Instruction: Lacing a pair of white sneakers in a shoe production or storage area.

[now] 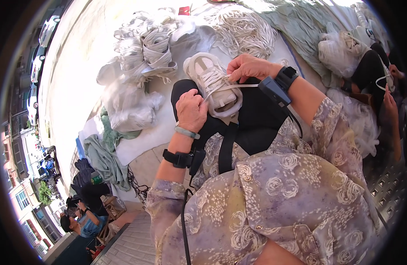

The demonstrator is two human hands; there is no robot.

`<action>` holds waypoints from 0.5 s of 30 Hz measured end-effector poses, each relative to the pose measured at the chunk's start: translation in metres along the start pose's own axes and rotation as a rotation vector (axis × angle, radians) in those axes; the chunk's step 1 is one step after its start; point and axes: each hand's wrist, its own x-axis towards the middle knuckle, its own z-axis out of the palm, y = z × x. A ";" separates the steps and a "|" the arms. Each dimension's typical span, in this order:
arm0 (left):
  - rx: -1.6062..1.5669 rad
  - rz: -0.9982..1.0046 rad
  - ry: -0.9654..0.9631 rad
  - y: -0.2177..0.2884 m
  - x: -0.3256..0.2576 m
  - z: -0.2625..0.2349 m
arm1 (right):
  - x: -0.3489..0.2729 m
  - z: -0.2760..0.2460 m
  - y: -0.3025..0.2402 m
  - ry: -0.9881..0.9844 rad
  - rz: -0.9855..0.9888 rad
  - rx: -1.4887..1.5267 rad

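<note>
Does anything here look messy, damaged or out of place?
Nothing looks clearly damaged or spilled. What stands out is the heap of pale laces, lying loose and tangled beyond the shoe at the person's knees.

Shoe [216, 83] in the way between hands [191, 110]

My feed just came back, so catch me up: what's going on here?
A person has a pale sneaker on their black-clad lap, with both hands at it. The right hand pinches the lace at the shoe's right side; the left hand is curled at the left, its grip unclear. Lacing crosses the shoe, and a strand stretches right. Beyond lies a heap of loose laces.
</note>
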 end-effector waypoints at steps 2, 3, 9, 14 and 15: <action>-0.002 -0.005 -0.002 0.004 0.001 -0.002 | -0.001 0.004 -0.001 0.011 -0.009 -0.030; -0.032 -0.030 -0.005 0.007 0.002 -0.003 | 0.000 0.007 0.002 0.076 -0.092 -0.048; -0.104 -0.004 0.036 0.019 0.008 -0.007 | 0.013 0.014 0.021 0.159 -0.230 -0.140; -0.088 -0.062 -0.006 0.018 0.008 -0.010 | 0.005 0.008 0.013 0.073 -0.072 0.187; -0.104 -0.075 -0.001 0.017 0.007 -0.011 | 0.006 0.011 0.012 0.072 -0.073 0.187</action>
